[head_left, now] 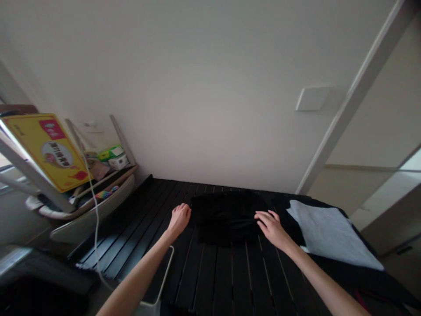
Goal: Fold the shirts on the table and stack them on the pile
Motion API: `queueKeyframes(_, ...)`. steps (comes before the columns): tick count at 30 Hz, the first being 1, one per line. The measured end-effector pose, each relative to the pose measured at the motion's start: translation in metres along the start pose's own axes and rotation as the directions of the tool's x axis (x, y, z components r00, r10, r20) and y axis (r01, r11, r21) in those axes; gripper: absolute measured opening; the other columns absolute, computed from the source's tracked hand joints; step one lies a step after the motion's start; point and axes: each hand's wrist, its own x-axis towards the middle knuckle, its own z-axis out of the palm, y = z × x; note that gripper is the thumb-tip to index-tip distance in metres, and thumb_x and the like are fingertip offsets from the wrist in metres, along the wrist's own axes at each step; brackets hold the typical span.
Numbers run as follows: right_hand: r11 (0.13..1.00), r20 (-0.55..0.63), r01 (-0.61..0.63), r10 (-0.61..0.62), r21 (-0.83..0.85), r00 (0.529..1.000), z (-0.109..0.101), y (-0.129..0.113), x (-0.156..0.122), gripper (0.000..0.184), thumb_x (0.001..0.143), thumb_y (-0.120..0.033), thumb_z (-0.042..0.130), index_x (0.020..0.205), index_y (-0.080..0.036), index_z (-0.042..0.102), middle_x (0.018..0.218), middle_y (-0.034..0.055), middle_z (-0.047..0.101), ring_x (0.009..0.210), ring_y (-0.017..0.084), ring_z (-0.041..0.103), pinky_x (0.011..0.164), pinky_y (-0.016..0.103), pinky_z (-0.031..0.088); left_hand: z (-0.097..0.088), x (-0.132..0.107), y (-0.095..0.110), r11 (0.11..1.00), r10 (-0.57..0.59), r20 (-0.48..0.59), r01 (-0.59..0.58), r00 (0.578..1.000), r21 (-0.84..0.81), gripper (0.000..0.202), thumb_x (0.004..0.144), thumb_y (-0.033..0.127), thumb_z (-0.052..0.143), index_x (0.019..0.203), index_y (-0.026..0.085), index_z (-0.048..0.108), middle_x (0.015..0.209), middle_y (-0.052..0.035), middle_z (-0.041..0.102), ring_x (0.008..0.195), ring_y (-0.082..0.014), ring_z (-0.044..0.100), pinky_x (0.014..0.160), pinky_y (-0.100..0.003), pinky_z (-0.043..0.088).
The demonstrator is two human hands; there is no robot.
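So, the black cloth (pixel 226 219) sits bunched at twelve o'clock on the dark slatted worktop (pixel 223 281), with no neat fold showing yet, though its creases are hard to read at this range. My right grip (pixel 269 228) rests on its right edge, fingers apart and apparently not clamped. My left grip (pixel 179 220) curls loosely just beside the left edge, and I cannot tell whether it is closed on anything. A pale grey sheet (pixel 329 232) lies flat at two o'clock, and a yellow printed board (pixel 49 151) leans at ten o'clock.
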Motion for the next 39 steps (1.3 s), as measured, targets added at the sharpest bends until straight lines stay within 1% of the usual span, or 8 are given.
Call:
queueKeyframes(3,0.998,-0.013,-0.035,0.036,0.046,0.999,0.0,-0.006,-0.002,0.03,0.091,-0.023,0.034,0.106,-0.026,0.06,0.114,0.0059,0.067,0.114,0.02,0.058,0.105,0.05,0.032,0.018,-0.015,0.027,0.987,0.156,0.084,-0.152,0.984,-0.051,0.022,0.092,0.041,0.049,0.104,0.026,0.059,0.105,-0.0017,0.064,0.105,-0.019,0.057,0.104,-0.041,0.035)
queueKeyframes(7,0.995,0.019,-0.004,0.002,0.104,1.0,0.005,-0.032,-0.002,0.032,0.09,-0.018,0.032,0.103,-0.027,0.06,0.113,0.0042,0.067,0.115,0.019,0.057,0.105,0.047,0.032,0.065,-0.023,0.077,0.963,0.262,0.106,-0.252,0.959,-0.094,0.049,0.084,0.052,0.06,0.126,0.028,0.05,0.127,-0.0057,0.057,0.13,-0.0281,0.039,0.111,-0.059,0.019)
queueKeyframes(11,0.997,0.032,0.025,-0.027,0.069,0.999,-0.004,-0.035,-0.004,0.033,0.088,-0.012,0.031,0.093,-0.027,0.06,0.105,0.0022,0.068,0.115,0.018,0.055,0.102,0.044,0.032,0.089,-0.012,0.1,0.975,0.223,0.114,-0.22,0.968,-0.043,0.023,0.09,0.037,0.055,0.11,0.027,0.061,0.13,-0.0049,0.056,0.136,-0.0301,0.03,0.11,-0.066,0.013)
queueKeyframes(16,0.989,-0.063,-0.085,0.078,-0.124,0.995,-0.033,0.015,-0.019,0.028,0.084,-0.011,0.036,0.081,-0.025,0.061,0.095,0.0021,0.069,0.106,0.02,0.057,0.097,0.042,0.032,0.065,0.001,0.061,0.986,0.131,-0.001,-0.13,0.991,0.108,0.019,0.092,0.026,0.049,0.102,0.029,0.065,0.125,-0.003,0.059,0.138,-0.0299,0.027,0.11,-0.068,-0.002)
queueKeyframes(21,0.948,-0.089,-0.226,0.211,-0.225,0.973,-0.033,0.049,-0.036,0.028,0.08,-0.011,0.039,0.071,-0.024,0.061,0.089,0.0021,0.07,0.103,0.023,0.057,0.091,0.042,0.035,0.034,0.005,0.008,0.976,-0.045,0.037,0.036,0.998,0.214,0.019,0.091,0.026,0.049,0.098,0.027,0.066,0.124,-0.0053,0.059,0.135,-0.0332,0.029,0.107,-0.07,0.006)
queueKeyframes(26,0.973,-0.072,-0.076,0.062,-0.218,0.995,0.003,-0.016,-0.041,0.037,0.083,-0.012,0.039,0.105,-0.024,0.066,0.128,0.0065,0.059,0.129,0.027,0.04,0.101,0.046,0.033,0.036,-0.017,0.028,0.98,-0.026,-0.014,0.028,1.0,0.197,0.04,0.086,0.017,0.047,0.125,0.026,0.053,0.136,-0.0069,0.051,0.136,-0.0294,0.029,0.111,-0.063,0.011)
queueKeyframes(33,0.963,0.156,0.192,-0.164,-0.188,0.974,0.078,-0.114,-0.059,0.049,0.087,-0.023,0.053,0.135,-0.03,0.048,0.137,0.0064,0.053,0.13,0.029,0.041,0.109,0.052,0.026,0.075,-0.054,0.074,0.976,0.17,-0.008,-0.167,0.985,0.142,0.062,0.086,0.03,0.048,0.145,0.025,0.032,0.147,-0.0091,0.04,0.137,-0.0313,0.029,0.113,-0.062,0.006)
queueKeyframes(39,0.951,0.127,0.168,-0.138,-0.261,0.982,0.099,-0.123,-0.021,0.028,0.087,-0.013,0.05,0.105,-0.026,0.066,0.148,0.0026,0.042,0.138,0.031,0.029,0.107,0.058,0.028,0.09,-0.046,0.052,0.95,0.129,0.018,-0.129,0.991,0.284,0.07,0.082,0.006,0.034,0.149,0.024,0.025,0.15,-0.0097,0.038,0.14,-0.0259,0.029,0.114,-0.06,0.008)
